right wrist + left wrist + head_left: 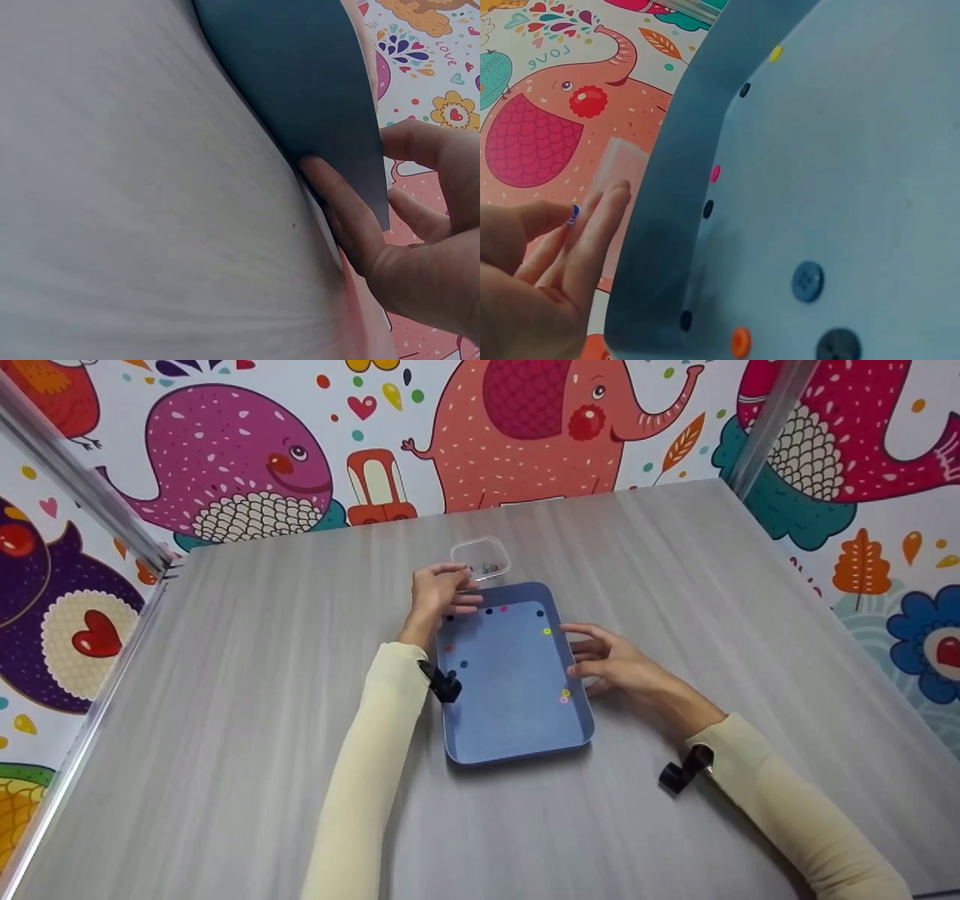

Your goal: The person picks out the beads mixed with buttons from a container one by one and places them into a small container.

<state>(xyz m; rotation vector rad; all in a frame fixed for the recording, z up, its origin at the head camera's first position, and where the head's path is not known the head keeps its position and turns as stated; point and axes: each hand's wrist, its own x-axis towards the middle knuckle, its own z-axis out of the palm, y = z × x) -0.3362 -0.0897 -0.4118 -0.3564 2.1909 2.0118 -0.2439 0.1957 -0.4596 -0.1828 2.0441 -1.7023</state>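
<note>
My left hand (444, 591) is above the far left corner of a blue tray (517, 720), near a small clear container (454, 556). In the left wrist view, thumb and fingers pinch a small blue button-like piece (573, 215) with a pale pattern. My right hand (619, 660) touches the tray's right side with loosely bent fingers; the right wrist view shows the thumb against the outer wall (315, 97). Inside the tray lie several small buttons, among them an orange button (741, 342), a blue button (808, 281), a pink button (564, 700) and a yellow button (547, 631).
The clear container just beyond the tray holds a few small pieces (490, 568). Everything stands on a grey wood-grain table (247, 720). Walls with printed animals, including an elephant (525, 450), border its back and sides.
</note>
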